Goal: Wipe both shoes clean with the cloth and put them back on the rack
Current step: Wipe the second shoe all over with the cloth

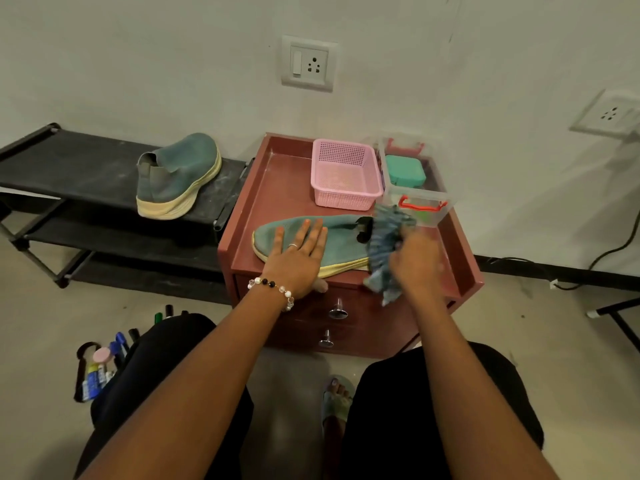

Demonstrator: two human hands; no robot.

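Observation:
A teal slip-on shoe (341, 233) with a cream sole lies on its side on the red-brown drawer cabinet (273, 188), toe to the left. My left hand (298, 258) presses flat on its front part, fingers straight. My right hand (417, 265) grips a blue striped cloth (386, 247) against the shoe's heel end; hand and cloth are blurred. The second teal shoe (178, 174) stands upright on the top shelf of the black shoe rack (69, 168) at the left.
A pink basket (346, 174) and a clear box (415, 188) with a green case stand at the cabinet's back. Markers and small bottles (104, 362) lie on the floor at the left. A cable (609, 254) and a black stand leg are at the right.

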